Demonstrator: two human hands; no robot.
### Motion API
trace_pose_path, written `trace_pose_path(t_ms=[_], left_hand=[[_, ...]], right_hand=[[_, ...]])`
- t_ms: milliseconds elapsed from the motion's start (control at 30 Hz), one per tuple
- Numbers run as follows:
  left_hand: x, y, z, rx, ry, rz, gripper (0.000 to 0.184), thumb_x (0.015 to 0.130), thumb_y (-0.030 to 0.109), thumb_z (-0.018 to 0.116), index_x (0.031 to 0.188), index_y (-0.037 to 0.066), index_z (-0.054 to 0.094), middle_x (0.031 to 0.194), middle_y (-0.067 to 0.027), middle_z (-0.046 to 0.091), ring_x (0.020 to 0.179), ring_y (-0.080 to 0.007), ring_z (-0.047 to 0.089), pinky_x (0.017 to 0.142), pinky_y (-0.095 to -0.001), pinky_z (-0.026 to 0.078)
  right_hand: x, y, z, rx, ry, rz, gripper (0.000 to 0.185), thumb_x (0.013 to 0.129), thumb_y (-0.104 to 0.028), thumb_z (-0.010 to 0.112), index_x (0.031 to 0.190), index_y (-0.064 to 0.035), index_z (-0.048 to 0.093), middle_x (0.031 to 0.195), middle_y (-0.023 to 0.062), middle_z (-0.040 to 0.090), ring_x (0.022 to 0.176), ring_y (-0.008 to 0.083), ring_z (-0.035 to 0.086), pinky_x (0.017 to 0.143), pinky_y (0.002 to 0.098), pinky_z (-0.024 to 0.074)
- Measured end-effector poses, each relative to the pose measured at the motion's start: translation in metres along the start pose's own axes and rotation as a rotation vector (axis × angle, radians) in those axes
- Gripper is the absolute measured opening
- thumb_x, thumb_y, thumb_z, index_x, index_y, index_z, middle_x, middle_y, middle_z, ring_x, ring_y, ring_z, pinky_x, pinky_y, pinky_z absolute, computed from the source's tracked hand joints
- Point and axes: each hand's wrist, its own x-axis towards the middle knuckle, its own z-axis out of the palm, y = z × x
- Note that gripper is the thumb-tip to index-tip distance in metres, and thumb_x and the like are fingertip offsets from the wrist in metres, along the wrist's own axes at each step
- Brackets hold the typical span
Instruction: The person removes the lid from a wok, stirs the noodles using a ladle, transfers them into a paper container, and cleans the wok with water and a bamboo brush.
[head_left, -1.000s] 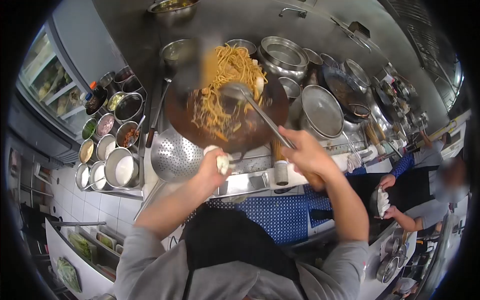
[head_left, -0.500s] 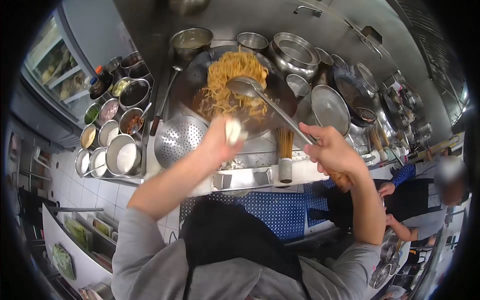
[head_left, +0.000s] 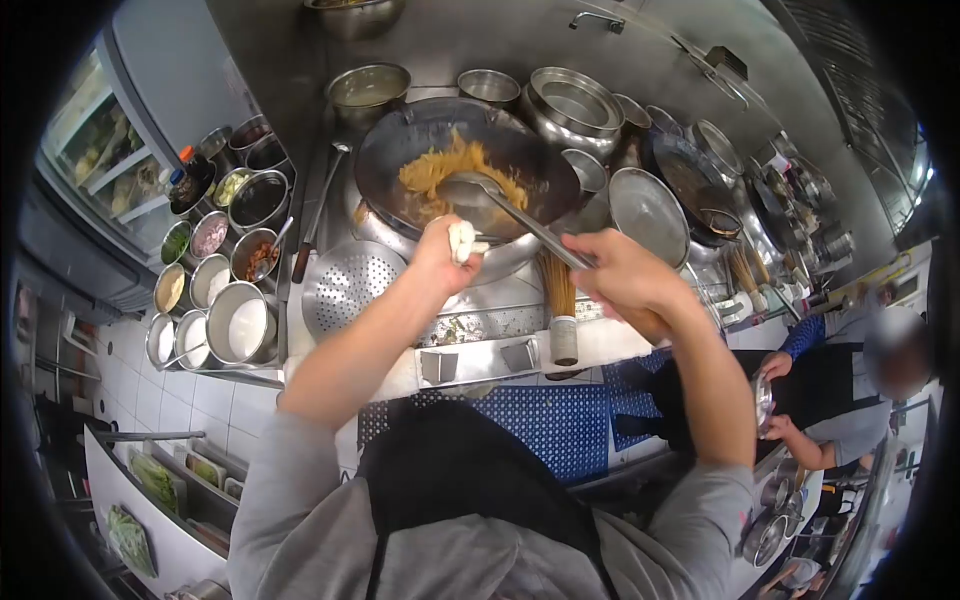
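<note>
My left hand (head_left: 442, 258) is closed around a folded white cloth (head_left: 463, 243) at the near edge of a dark wok (head_left: 390, 150). Whether the fingers also grip the wok's rim under the cloth is hidden. In the wok lies a heap of brown noodles (head_left: 425, 178), a little blurred. My right hand (head_left: 625, 270) is wrapped round the shaft of a long metal ladle (head_left: 540, 232). The ladle's bowl rests among the noodles, at their near right side.
To the left of the wok are a perforated strainer (head_left: 350, 285) and several pots of ingredients (head_left: 245, 320). A bamboo brush (head_left: 562, 310) lies by the stove's front edge. Metal bowls (head_left: 575, 100) line the back. Another person (head_left: 800, 385) stands at right, holding a metal bowl.
The noodles, piled high toward the far side before, have dropped lower into the wok. The wok appears tilted differently, and the right hand with the ladle has shifted slightly left and up.
</note>
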Motion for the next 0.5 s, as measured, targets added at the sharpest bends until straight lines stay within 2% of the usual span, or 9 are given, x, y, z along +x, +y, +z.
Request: trace_pose_path(t_ms=[33, 133, 200, 233, 333, 400, 433, 500], left_hand=[[0.017, -0.004, -0.01, 0.001, -0.069, 0.008, 0.013, 0.08, 0.012, 0.054, 0.092, 0.015, 0.051, 0.075, -0.0046, 0.058, 0.065, -0.0183, 0.057, 0.046, -0.0331, 0.043], [-0.007, -0.042, -0.034, 0.047, -0.03, 0.145, 0.016, 0.078, 0.011, 0.056, 0.093, 0.016, 0.052, 0.075, -0.0045, 0.058, 0.064, -0.0202, 0.058, 0.046, -0.0343, 0.044], [-0.044, -0.051, -0.037, 0.064, 0.031, 0.105, 0.02, 0.077, 0.009, 0.056, 0.094, 0.017, 0.051, 0.076, -0.0049, 0.058, 0.062, -0.0221, 0.057, 0.045, -0.0352, 0.045], [-0.046, -0.047, -0.042, 0.104, 0.001, 0.033, 0.014, 0.079, 0.01, 0.055, 0.091, 0.018, 0.053, 0.077, -0.0046, 0.059, 0.063, -0.0232, 0.057, 0.044, -0.0355, 0.043], [-0.046, -0.012, 0.003, 0.031, 0.145, 0.055, 0.004, 0.078, 0.016, 0.056, 0.081, 0.014, 0.055, 0.067, -0.0058, 0.055, 0.051, -0.0182, 0.05, 0.034, -0.0269, 0.032], [-0.027, 0.017, -0.001, 0.058, 0.072, -0.008, 0.005, 0.08, 0.018, 0.056, 0.079, 0.013, 0.056, 0.066, -0.0047, 0.054, 0.049, -0.0165, 0.05, 0.032, -0.0243, 0.03], [-0.028, 0.023, -0.004, 0.098, 0.029, 0.006, 0.005, 0.08, 0.018, 0.056, 0.08, 0.013, 0.055, 0.066, -0.004, 0.054, 0.049, -0.0155, 0.052, 0.031, -0.0236, 0.029], [-0.039, 0.016, -0.015, 0.317, 0.035, 0.097, 0.004, 0.082, 0.016, 0.056, 0.082, 0.012, 0.055, 0.067, -0.004, 0.055, 0.051, -0.0158, 0.055, 0.033, -0.0245, 0.031]], right_hand=[[0.008, 0.007, 0.014, -0.025, 0.056, -0.02, 0.059, 0.086, -0.008, 0.059, 0.143, -0.0042, 0.044, 0.067, 0.0094, 0.058, 0.049, 0.0166, 0.057, 0.048, 0.0322, 0.049], [0.015, 0.019, 0.037, -0.06, 0.214, -0.087, 0.059, 0.085, -0.008, 0.059, 0.143, -0.0052, 0.045, 0.067, 0.0117, 0.06, 0.048, 0.0166, 0.058, 0.052, 0.0336, 0.0494], [-0.008, 0.037, 0.039, 0.196, 0.184, -0.068, 0.059, 0.088, -0.01, 0.059, 0.144, -0.0043, 0.043, 0.067, 0.0104, 0.059, 0.047, 0.0162, 0.057, 0.048, 0.032, 0.0464], [-0.015, 0.037, 0.037, 0.277, 0.19, -0.033, 0.06, 0.088, -0.01, 0.059, 0.145, -0.0038, 0.041, 0.066, 0.0097, 0.059, 0.047, 0.0158, 0.056, 0.046, 0.0314, 0.0455], [-0.034, 0.04, 0.045, 0.506, 0.206, 0.073, 0.062, 0.09, -0.009, 0.059, 0.147, -0.0027, 0.036, 0.067, 0.0076, 0.058, 0.045, 0.0148, 0.054, 0.042, 0.0295, 0.0425], [-0.028, 0.045, 0.044, 0.619, 0.255, 0.066, 0.064, 0.09, -0.008, 0.06, 0.148, -0.0024, 0.034, 0.068, 0.0066, 0.057, 0.044, 0.0139, 0.053, 0.038, 0.0284, 0.0402], [-0.027, 0.044, 0.039, 0.718, 0.26, 0.078, 0.066, 0.09, -0.009, 0.062, 0.147, 0.0009, 0.031, 0.067, 0.0062, 0.056, 0.044, 0.0147, 0.052, 0.037, 0.0295, 0.0404], [-0.033, 0.041, 0.024, 0.761, 0.278, 0.12, 0.066, 0.091, -0.01, 0.06, 0.148, -0.0003, 0.029, 0.068, 0.0066, 0.056, 0.045, 0.0157, 0.053, 0.039, 0.0308, 0.0421]])
